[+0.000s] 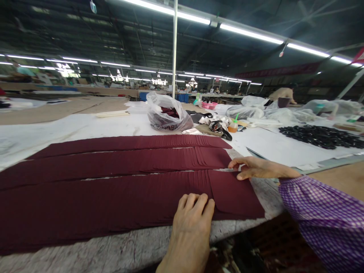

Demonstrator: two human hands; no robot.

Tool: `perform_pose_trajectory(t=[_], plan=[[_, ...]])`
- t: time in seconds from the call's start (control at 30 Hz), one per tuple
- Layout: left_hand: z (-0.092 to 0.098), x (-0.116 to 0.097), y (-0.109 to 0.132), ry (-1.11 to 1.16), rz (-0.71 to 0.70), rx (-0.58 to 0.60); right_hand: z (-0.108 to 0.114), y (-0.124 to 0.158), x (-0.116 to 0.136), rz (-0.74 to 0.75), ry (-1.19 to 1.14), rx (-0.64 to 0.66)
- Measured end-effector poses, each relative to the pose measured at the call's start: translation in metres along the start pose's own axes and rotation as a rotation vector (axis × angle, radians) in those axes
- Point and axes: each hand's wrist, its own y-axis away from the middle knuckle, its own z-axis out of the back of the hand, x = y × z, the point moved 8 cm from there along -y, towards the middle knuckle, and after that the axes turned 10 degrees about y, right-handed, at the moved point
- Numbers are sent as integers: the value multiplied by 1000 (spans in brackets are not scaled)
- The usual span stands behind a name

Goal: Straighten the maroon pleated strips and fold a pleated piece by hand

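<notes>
Resting on the cloth [108, 208], the left hand [192, 223] curls loosely; the right hand [257, 167] holds thumb and finger narrowly apart. Cloth looks light, limp: pinch edges.

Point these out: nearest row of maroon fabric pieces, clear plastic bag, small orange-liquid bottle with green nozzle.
Nearest row of maroon fabric pieces [113, 206]: head view, top surface, mid-row.
Clear plastic bag [155, 113]: head view, left side wall.
Small orange-liquid bottle with green nozzle [232, 129]: head view, orange lower body.
</notes>
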Motion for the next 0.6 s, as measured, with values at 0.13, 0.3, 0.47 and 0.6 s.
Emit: perform_pose_trajectory(t=[0.13, 0.3, 0.47, 0.6], plan=[[-2, 0, 0, -2, 6, 18, 0, 2, -3, -6, -30, 7], [-3, 1, 1, 6, 17, 35, 3, 2, -4, 13, -21, -23], [-5, 3, 0, 6, 28, 68, 5, 4, -6, -7, 10, -34], [-9, 5, 0, 21, 68, 101, 6, 3, -11, 1, 16, -64]])
